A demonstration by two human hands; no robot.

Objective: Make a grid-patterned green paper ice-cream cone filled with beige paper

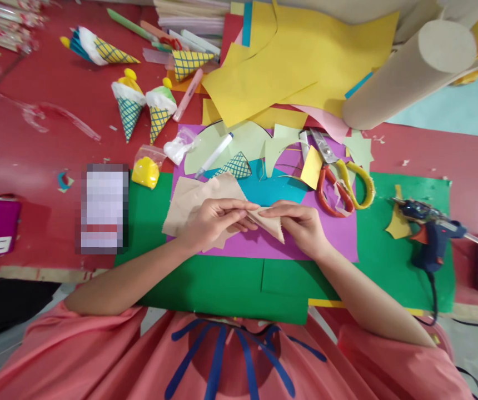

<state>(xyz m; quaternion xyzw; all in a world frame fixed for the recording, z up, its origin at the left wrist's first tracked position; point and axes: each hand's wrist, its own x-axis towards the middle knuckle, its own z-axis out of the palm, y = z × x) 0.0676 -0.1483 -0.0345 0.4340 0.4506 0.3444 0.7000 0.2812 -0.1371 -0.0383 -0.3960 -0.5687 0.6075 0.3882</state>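
Observation:
Between both hands is a small beige fabric piece with zigzag-cut edges, folded or gathered along its top. My left hand pinches its left end with closed fingers. At the upper right edge, my right hand grips it between thumb and forefinger. Larger beige fabric lies flat under and left of my left hand. Beyond the hands lie a small patterned paper cone, a white marker and blue paper. Scissors with red and yellow handles rest to the upper right.
A hot glue gun lies right on a green sheet. Finished paper ice-cream cones sit upper left. A phone-like rectangle and a bag of yellow clay are left. A beige roll and yellow sheets lie behind.

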